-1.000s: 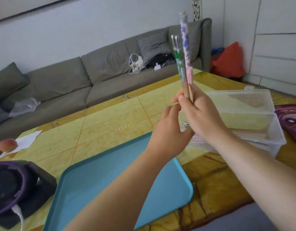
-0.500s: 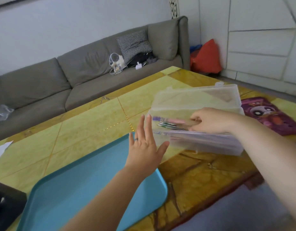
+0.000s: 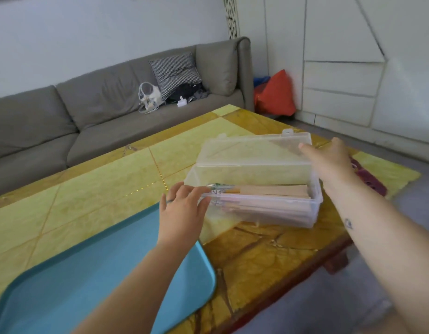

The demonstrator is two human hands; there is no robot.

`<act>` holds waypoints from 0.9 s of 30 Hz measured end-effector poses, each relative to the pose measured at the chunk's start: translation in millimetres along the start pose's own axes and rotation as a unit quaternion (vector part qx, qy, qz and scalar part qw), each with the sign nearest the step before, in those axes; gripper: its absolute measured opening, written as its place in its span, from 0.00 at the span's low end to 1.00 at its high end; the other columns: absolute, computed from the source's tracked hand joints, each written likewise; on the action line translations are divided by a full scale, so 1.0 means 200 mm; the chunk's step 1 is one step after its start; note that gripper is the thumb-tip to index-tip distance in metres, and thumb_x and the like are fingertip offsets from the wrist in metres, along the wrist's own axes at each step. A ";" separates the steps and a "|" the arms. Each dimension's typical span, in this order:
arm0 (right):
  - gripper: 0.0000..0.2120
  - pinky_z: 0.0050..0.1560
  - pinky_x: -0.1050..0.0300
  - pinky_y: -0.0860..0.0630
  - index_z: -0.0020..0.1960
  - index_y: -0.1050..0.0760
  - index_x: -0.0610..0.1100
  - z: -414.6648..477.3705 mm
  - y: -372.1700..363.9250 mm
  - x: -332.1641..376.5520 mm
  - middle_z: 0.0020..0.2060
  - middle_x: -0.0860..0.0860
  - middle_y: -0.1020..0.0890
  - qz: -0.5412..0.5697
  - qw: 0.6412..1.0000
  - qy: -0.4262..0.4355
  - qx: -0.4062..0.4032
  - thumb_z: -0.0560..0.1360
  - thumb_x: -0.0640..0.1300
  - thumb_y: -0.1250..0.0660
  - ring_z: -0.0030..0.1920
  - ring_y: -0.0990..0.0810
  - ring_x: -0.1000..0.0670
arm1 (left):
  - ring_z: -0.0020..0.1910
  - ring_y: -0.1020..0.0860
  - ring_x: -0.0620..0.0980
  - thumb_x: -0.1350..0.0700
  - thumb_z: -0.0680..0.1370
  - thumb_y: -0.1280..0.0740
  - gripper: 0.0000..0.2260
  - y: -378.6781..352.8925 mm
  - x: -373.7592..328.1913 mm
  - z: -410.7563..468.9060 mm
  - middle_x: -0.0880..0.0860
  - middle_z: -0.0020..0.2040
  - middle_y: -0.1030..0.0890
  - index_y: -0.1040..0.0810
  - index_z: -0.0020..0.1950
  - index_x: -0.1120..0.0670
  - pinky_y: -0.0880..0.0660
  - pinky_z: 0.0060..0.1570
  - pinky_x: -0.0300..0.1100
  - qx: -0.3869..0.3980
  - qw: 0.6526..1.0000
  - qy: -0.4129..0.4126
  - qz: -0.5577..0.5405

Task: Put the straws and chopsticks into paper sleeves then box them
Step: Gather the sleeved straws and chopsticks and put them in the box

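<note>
A clear plastic box [image 3: 314, 208] stands on the yellow table, its hinged lid [image 3: 254, 150] tipped up behind it. Inside lie several sleeved straws and chopsticks [image 3: 264, 192], their patterned ends toward the left. My left hand [image 3: 182, 210] rests with straight fingers against the box's left end. My right hand [image 3: 329, 160] reaches over the box's right side, fingers extended and touching the lid's right edge. Neither hand holds anything.
A blue tray [image 3: 76, 285] lies on the table [image 3: 100, 196] at the near left, under my left forearm. A grey sofa [image 3: 88, 112] with a checked cushion and a bag runs behind the table. A red bag [image 3: 276, 97] sits on the floor by the white cabinets.
The sleeved items I held upright went down into the box. My right hand then left them and moved to the lid's right edge; my left hand came to the box's left end.
</note>
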State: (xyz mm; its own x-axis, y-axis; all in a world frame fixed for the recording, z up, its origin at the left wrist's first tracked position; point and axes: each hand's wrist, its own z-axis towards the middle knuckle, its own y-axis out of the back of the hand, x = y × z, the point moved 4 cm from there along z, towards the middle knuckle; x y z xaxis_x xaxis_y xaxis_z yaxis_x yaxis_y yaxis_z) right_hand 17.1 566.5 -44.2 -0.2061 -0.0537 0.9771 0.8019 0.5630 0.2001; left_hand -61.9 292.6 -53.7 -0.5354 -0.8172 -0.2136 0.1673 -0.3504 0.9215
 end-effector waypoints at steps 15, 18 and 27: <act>0.18 0.61 0.50 0.29 0.42 0.23 0.51 -0.04 0.02 0.17 0.43 0.55 0.18 0.192 0.977 0.092 0.030 0.77 0.60 0.44 0.52 0.20 0.52 | 0.59 0.28 0.47 0.59 0.76 0.33 0.21 0.04 -0.02 0.18 0.48 0.58 0.28 0.34 0.67 0.53 0.32 0.52 0.42 -0.076 0.955 0.125 -0.258; 0.15 0.44 0.54 0.30 0.35 0.22 0.46 -0.08 0.07 0.22 0.37 0.48 0.19 0.046 0.988 0.144 0.032 0.76 0.51 0.39 0.41 0.23 0.49 | 0.62 0.31 0.47 0.66 0.76 0.40 0.19 0.12 0.00 0.19 0.52 0.64 0.30 0.34 0.67 0.55 0.34 0.57 0.41 -0.168 0.910 0.170 -0.339; 0.18 0.67 0.47 0.37 0.66 0.29 0.53 -0.13 -0.06 0.10 0.68 0.48 0.31 -0.396 0.870 0.238 0.175 0.77 0.54 0.41 0.70 0.39 0.45 | 0.74 0.41 0.53 0.46 0.82 0.50 0.20 0.06 -0.17 0.23 0.48 0.73 0.34 0.34 0.72 0.47 0.51 0.74 0.57 -0.029 0.995 -0.093 0.031</act>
State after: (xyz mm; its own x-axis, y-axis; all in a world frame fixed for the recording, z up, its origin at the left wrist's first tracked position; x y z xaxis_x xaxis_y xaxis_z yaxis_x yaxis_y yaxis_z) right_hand 17.5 537.1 -24.8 -0.2944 -0.8269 0.4791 0.2774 0.4058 0.8709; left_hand -80.7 337.2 -19.9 -0.6648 -0.7418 -0.0879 0.2504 -0.3322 0.9094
